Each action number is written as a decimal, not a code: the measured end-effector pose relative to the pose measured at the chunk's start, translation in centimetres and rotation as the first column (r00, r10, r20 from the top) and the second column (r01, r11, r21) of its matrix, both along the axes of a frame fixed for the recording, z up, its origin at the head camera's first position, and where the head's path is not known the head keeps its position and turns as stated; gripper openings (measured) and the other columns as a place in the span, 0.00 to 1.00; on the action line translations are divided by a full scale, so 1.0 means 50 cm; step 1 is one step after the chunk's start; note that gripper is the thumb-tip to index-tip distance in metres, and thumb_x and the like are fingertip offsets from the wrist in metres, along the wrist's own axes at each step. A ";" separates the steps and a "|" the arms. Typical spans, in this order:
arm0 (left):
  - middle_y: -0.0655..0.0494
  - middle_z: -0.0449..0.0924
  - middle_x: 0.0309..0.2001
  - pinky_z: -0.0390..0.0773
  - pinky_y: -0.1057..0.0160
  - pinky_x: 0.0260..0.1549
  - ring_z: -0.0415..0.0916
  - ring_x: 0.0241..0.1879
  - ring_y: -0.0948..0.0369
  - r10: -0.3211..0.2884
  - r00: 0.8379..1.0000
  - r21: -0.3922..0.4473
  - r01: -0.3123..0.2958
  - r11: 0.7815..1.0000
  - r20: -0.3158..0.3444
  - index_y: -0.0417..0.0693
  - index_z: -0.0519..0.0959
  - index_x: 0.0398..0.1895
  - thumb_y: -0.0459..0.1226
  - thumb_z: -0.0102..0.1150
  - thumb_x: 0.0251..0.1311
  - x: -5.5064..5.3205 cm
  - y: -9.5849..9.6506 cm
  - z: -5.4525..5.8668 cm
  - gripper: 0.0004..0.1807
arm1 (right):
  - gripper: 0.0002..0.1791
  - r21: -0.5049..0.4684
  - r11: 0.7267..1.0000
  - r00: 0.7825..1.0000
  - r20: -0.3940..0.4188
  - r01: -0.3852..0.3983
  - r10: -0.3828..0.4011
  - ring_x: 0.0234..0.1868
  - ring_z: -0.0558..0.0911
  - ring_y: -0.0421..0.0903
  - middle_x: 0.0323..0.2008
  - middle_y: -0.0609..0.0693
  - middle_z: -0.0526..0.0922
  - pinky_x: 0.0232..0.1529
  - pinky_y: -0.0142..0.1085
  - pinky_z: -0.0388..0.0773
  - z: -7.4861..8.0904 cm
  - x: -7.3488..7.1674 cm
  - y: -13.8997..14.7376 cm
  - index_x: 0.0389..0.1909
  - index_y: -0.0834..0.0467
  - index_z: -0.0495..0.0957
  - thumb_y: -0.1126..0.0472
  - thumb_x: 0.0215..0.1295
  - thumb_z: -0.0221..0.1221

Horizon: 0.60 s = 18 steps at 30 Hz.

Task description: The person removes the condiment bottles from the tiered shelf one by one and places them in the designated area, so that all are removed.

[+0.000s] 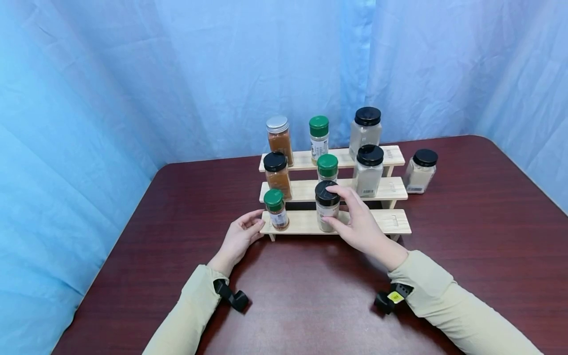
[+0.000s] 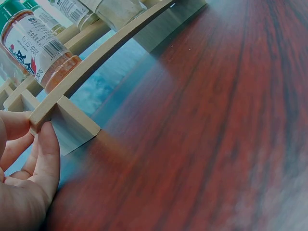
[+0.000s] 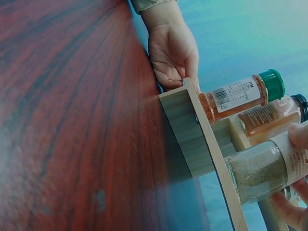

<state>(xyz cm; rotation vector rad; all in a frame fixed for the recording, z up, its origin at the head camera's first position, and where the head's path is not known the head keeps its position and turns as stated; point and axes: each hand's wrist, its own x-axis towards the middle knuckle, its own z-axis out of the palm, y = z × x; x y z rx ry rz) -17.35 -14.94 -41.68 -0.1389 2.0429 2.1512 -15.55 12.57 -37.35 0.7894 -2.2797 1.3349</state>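
A three-step wooden spice rack (image 1: 368, 190) stands on the table. My right hand (image 1: 361, 227) grips a spice jar (image 1: 326, 212) with a black lid and greyish powder, upright at the middle of the lowest step; its base is right at the board in the right wrist view (image 3: 260, 175). At the rack's left end, my left hand (image 1: 238, 239) pinches the corner of the lowest step between thumb and fingers, as the left wrist view shows. Beside it on that step is a green-lidded jar (image 1: 277, 212) of reddish spice.
The middle step bears a black-lidded brown jar (image 1: 277, 177), a green-lidded jar (image 1: 327, 166) and a black-lidded pale jar (image 1: 369, 172). Above are a silver-lidded jar (image 1: 279, 140), a green-lidded one (image 1: 319, 138) and a black-lidded one (image 1: 366, 130). Another jar (image 1: 420, 172) stands on the table, right of the rack.
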 end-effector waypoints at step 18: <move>0.61 0.72 0.32 0.77 0.74 0.30 0.72 0.27 0.71 -0.001 1.000 -0.005 0.001 1.000 0.006 0.35 0.67 0.63 0.27 0.51 0.65 -0.001 0.000 -0.001 0.23 | 0.37 -0.029 1.000 0.998 -0.066 -0.007 0.005 0.53 0.72 0.35 0.53 0.63 0.74 0.42 0.43 0.81 0.003 0.012 0.016 0.57 0.65 0.66 0.80 0.43 0.68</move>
